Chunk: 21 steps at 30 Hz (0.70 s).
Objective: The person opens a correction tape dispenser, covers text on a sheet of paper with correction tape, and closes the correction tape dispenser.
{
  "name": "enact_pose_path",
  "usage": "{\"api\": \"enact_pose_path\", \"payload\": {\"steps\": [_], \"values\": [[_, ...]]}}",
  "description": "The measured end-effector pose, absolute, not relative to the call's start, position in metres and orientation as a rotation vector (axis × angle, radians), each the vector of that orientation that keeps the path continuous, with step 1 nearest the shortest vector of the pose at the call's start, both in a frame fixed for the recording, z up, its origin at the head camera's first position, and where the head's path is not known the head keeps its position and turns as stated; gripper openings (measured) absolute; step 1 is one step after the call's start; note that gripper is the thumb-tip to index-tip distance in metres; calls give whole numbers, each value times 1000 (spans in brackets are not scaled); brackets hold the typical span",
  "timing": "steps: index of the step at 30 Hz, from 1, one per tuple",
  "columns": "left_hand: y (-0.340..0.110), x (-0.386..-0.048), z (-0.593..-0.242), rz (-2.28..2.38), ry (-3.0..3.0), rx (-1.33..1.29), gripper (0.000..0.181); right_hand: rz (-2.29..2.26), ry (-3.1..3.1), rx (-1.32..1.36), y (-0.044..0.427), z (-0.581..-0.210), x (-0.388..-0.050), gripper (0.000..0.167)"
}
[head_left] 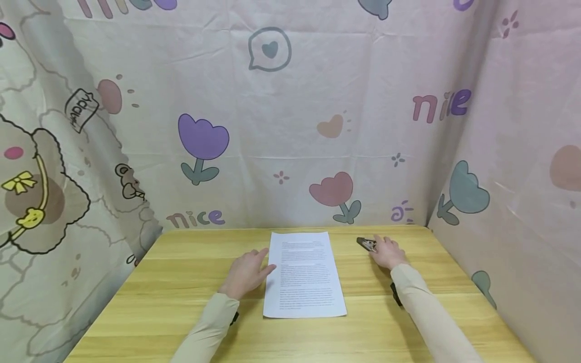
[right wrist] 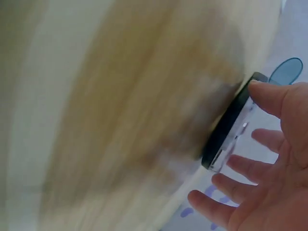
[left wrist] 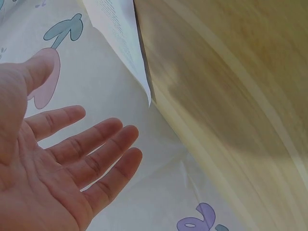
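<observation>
A printed sheet of paper (head_left: 301,282) lies in the middle of the table in the head view. My left hand (head_left: 246,274) is at its left edge, with thumb and forefinger spread near that edge. In the left wrist view the left hand (left wrist: 72,159) shows its palm, the fingers apart and holding nothing. A small dark stapler (head_left: 364,244) lies right of the paper. Over its right side reaches my right hand (head_left: 389,252). In the right wrist view the thumb is at one end of the stapler (right wrist: 228,126), and the right hand's (right wrist: 269,163) fingers are extended, not curled round it.
The wooden table (head_left: 181,282) carries the paper and the stapler. Its far edge meets a printed cloth backdrop (head_left: 272,126), and more cloth hangs along the left and right sides.
</observation>
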<state>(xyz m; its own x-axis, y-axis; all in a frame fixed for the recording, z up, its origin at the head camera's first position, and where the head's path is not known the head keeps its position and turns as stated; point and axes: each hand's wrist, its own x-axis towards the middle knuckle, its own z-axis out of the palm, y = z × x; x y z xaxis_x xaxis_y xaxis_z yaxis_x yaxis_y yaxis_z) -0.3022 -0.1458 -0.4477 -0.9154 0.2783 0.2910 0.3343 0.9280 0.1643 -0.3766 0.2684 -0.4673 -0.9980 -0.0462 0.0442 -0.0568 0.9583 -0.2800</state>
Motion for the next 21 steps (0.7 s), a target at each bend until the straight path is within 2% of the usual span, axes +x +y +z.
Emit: {"api": "enact_pose_path", "payload": {"steps": [10, 21], "values": [[-146, -303, -446, -344, -2832, -443, 54, 457, -2993, 57, 269, -475, -379, 63], [-150, -307, -445, -408, -2829, -412, 51, 552, -2944, 69, 263, -471, -379, 78]]}}
